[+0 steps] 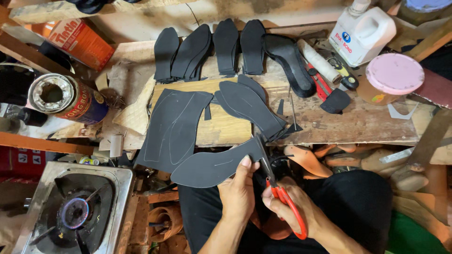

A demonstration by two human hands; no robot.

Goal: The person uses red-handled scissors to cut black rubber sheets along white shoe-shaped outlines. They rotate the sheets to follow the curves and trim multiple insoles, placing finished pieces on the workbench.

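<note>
Head view: the left hand [238,190] pinches the heel end of a black sole-shaped cutout [214,165], thumb on top, held over the person's lap just below the workbench [358,124]. The right hand [294,204] is closed through the loops of red-handled scissors [278,181], whose blades stand at the cutout's right edge, close to the left thumb. The likeliest trouble is a nick to that thumb, or the blades straying off the faint outline if the limp sheet sags or twists. A lit gas burner [75,211] glows at lower left, near hanging scraps and a marked black sheet [172,129]; a trimming dropped that way could scorch.

Containers: an open adhesive tin [66,99] lies on its side beside the bench, its inside too dark to judge. A white plastic jug [362,30] stands capped at the far right, contents unseen. A round tub with a pink lid [394,73] sits shut beside it
</note>
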